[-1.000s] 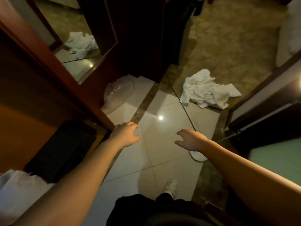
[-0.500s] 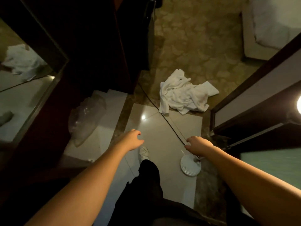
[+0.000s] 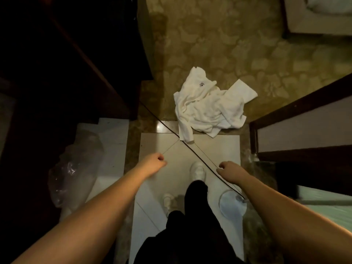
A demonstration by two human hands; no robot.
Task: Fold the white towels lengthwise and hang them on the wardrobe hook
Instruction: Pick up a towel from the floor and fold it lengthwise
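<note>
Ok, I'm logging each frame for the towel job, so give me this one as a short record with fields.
towels: white towels crumpled in a heap on the floor, half on carpet, half on tile
left hand: loosely curled, holding nothing
right hand: loosely curled, holding nothing
cord: black cord crossing the tile beside the heap
wardrobe hook: not visible

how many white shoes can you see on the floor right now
2: one white shoe forward on the pale tiles, one white shoe behind it, partly hidden by the black trouser leg.
</note>
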